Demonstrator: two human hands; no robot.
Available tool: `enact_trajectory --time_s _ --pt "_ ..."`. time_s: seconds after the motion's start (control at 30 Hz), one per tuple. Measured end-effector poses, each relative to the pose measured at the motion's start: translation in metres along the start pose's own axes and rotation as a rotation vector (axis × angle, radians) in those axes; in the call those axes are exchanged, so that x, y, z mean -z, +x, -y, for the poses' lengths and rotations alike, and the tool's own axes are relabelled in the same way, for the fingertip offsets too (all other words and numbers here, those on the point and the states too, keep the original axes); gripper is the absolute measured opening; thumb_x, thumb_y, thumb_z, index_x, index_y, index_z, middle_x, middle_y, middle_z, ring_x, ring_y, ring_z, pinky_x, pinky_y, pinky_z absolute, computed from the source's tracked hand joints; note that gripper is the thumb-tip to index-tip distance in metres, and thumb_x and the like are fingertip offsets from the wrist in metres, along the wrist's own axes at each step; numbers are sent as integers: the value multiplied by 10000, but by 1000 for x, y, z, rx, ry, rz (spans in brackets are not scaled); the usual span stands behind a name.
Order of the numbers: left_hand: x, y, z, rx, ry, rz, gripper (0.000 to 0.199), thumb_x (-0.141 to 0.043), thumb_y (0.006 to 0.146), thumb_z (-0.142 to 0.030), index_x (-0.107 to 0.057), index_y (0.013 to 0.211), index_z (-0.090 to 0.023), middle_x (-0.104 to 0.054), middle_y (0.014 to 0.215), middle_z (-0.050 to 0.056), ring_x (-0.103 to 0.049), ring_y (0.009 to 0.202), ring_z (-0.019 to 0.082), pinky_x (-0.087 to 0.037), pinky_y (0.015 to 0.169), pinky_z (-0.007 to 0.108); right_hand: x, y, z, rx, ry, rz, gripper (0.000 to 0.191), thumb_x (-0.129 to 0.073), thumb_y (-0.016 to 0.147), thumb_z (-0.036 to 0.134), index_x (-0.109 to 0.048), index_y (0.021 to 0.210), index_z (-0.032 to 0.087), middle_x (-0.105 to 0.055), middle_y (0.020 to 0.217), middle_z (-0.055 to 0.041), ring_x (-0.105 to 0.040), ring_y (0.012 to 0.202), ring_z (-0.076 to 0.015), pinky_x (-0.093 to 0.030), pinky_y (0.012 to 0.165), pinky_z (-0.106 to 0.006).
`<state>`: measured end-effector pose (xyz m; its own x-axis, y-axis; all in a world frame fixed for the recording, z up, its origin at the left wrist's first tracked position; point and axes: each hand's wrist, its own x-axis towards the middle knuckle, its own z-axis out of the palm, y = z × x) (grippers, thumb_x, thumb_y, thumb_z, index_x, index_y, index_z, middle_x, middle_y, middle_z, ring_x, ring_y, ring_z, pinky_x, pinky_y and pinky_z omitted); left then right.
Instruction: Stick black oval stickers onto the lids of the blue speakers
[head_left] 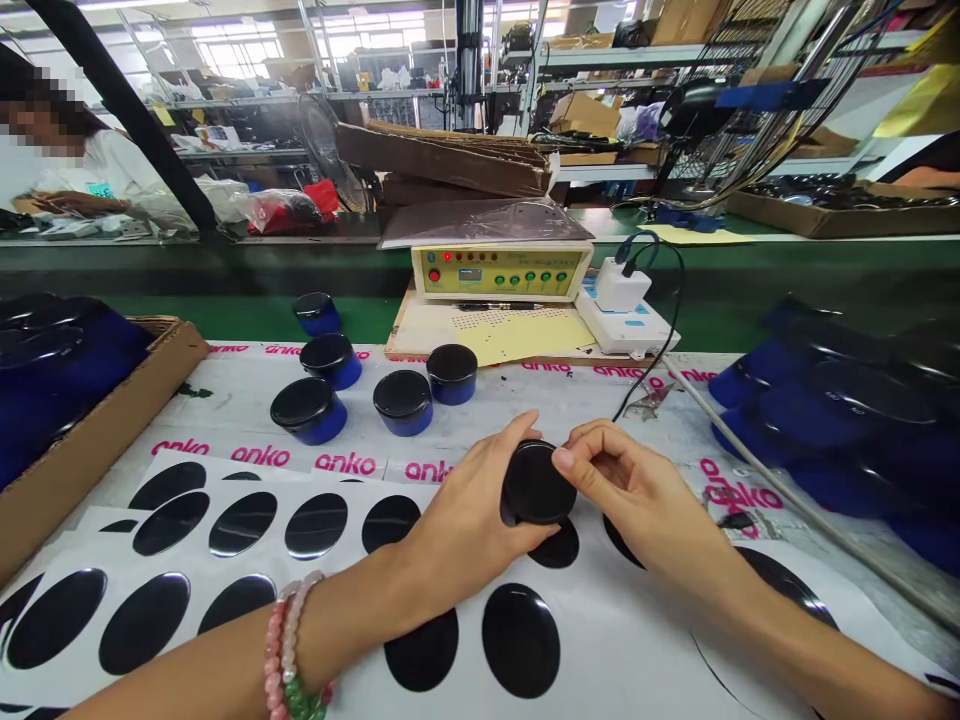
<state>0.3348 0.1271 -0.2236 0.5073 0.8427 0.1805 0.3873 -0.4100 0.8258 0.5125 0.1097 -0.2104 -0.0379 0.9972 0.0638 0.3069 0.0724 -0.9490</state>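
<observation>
My left hand (469,510) is wrapped around a small round case (538,484), its flat black face tilted up towards me. At the upper right edge of that face, the thumb and forefinger of my right hand (619,475) are pinched together. Whether they grip a thin sticker or the case's own rim, I cannot tell. Under both hands lie white sheets (592,640) bearing round black stickers (521,640). Beyond my hands stand several blue cases with glossy black tops, including one (403,402) close to my left hand.
A cardboard box (169,365) of blue cases stands at left, and more blue cases (847,420) pile up at right. Behind are a yellow control box (502,272), a power strip (626,325) and a grey cable (787,490). Another person (97,165) sits at far left.
</observation>
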Motion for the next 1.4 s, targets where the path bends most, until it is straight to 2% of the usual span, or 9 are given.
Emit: enact_trajectory --time_s 0.57,0.7,0.83,0.9,1.0,1.1,1.2,1.3,1.4 --pt "2 -1 1 -54 80 15 882 -722 748 -232 -169 1425 -354 -502 1354 -26 -501 1220 158 -419 1029 292 -5 -1 0 90 -187 -27 249 -523 905 394 -482 742 210 -501 798 -2 -493 722 -153 -375 622 -292" --pt "4 2 4 -79 115 26 927 -722 753 -262 -119 1454 -326 -501 1356 10 -480 1247 182 -418 1044 323 0 9 -4 83 -312 -108 316 -609 828 439 -425 699 216 -451 709 26 -438 629 -136 -345 573 -283" --pt "4 -3 0 -146 268 105 673 -602 852 -323 -263 1433 -297 -412 1387 82 -427 1272 232 -409 1049 404 26 20 9 122 -271 -265 312 -612 815 481 -435 778 227 -472 699 32 -444 608 -137 -344 551 -277" --pt "9 -7 -7 -148 361 161 532 -495 912 -334 -320 1415 -324 -365 1375 96 -401 1274 247 -426 1023 420 43 19 23 194 -273 -279 292 -593 834 494 -467 826 231 -515 745 14 -479 644 -147 -367 570 -280" --pt "35 2 -18 -155 461 103 440 -414 944 -361 -379 1383 -363 -304 1368 85 -377 1284 248 -390 1046 421 59 6 38 203 -419 0 250 -566 863 484 -522 851 238 -564 761 -3 -514 672 -161 -395 601 -292" --pt "84 42 -15 20 606 -146 507 -400 946 -403 -287 1434 -330 -299 1366 98 -372 1299 265 -315 1088 424 55 -7 38 120 -532 403 171 -548 885 417 -573 932 255 -612 878 -18 -556 775 -183 -430 677 -304" --pt "137 97 14 384 781 -280 602 -419 943 -380 -182 1474 -223 -277 1402 175 -298 1345 340 -283 1080 433 40 -7 30 100 -514 657 191 -577 873 321 -570 1061 284 -590 1079 -12 -558 971 -199 -438 827 -316" --pt "170 135 50 520 797 -288 570 -460 927 -380 -293 1423 -153 -344 1399 188 -381 1287 337 -322 1042 488 26 5 28 175 -476 841 307 -621 820 181 -564 1112 256 -557 1153 -19 -525 1081 -201 -413 920 -322" --pt "180 147 65 585 813 -274 505 -509 907 -397 -400 1347 -174 -415 1389 135 -454 1227 294 -360 1013 537 19 20 29 213 -500 953 368 -655 758 90 -575 1090 227 -565 1130 -20 -540 1038 -199 -428 881 -313"
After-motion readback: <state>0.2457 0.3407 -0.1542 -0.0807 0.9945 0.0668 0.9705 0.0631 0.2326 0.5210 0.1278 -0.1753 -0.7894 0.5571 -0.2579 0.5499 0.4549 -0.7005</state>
